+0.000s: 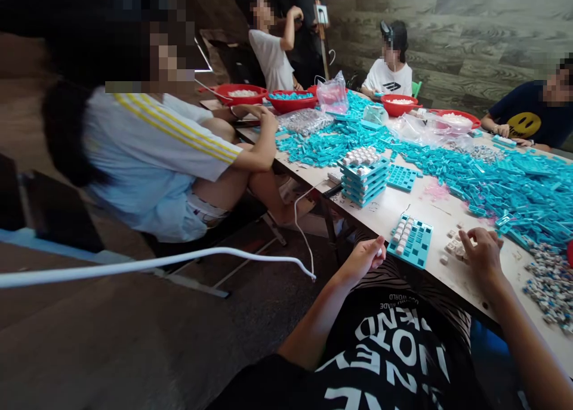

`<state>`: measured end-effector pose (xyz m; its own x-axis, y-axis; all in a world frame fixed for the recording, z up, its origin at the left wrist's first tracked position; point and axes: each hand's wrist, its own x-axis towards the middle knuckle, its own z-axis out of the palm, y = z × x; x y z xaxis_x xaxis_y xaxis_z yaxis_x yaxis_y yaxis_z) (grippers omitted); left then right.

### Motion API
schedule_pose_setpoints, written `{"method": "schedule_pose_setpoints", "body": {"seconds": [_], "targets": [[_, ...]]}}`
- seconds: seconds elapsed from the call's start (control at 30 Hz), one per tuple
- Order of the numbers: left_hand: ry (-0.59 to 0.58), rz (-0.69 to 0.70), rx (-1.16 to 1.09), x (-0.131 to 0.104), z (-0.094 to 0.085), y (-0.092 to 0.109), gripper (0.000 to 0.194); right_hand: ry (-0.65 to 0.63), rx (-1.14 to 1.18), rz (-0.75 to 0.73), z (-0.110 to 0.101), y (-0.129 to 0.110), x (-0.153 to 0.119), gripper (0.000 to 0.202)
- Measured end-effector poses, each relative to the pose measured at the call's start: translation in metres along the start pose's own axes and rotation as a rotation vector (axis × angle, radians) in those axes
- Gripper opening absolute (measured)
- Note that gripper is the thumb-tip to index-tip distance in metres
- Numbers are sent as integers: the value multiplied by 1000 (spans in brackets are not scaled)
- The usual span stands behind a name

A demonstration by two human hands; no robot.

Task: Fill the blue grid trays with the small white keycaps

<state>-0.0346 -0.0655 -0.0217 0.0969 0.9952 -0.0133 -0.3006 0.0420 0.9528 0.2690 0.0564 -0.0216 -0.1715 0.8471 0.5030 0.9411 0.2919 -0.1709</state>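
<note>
Left hand (367,258) pinched a small white cube (379,253) between thumb and fingertips, just off the tray's left side. Right hand (483,255) was bent down over loose white cubes (451,247) on the tabletop (447,281); couldn't tell if its fingers held one. Teal grid tray (418,241) lay flat at the table's near edge, between both hands, left hand clearly nearer. Its long axis seemed to run from that edge inward. White cubes filled rows on its left part, toward the left hand; open cells were on the right part, so the filled rows stood between pinched cube and open cells. Loose cubes sat between tray and right hand. Beyond the tray: stack of teal trays (364,186), another teal grid tray (401,178) beside it, then a big heap of teal strips (514,186). Small grey-white parts (553,284) lay right of the right hand. Red bowls (293,104) and co-workers were farther off.
</note>
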Motion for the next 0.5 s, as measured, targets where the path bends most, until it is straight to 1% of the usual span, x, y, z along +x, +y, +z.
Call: {"method": "schedule_pose_setpoints", "body": {"seconds": [0.1, 0.2, 0.27, 0.33, 0.4, 0.43, 0.47, 0.5], "targets": [[12, -8, 12, -1, 1, -3, 57, 59, -31, -18, -5, -4, -1, 42], [9, 1, -18, -1, 1, -4, 53, 114, -39, 15, -13, -7, 0, 44], [11, 0, -33, -1, 0, -5, 48, 96, -8, 34, -24, -7, -3, 44], [32, -9, -35, 0, 0, -5, 43, 66, -2, 27, -40, -2, -13, 43], [70, -25, -26, 1, 0, -4, 39, 71, -81, 46, -56, 11, -30, 41], [87, -30, -20, 1, 0, -3, 38, 69, -138, 98, -63, 22, -41, 42], [99, -36, -14, 0, 0, -2, 37, 65, -177, 185, -68, 35, -51, 43], [103, -41, -9, 0, 0, 0, 35, 80, -161, 296, -70, 49, -61, 45]]}}
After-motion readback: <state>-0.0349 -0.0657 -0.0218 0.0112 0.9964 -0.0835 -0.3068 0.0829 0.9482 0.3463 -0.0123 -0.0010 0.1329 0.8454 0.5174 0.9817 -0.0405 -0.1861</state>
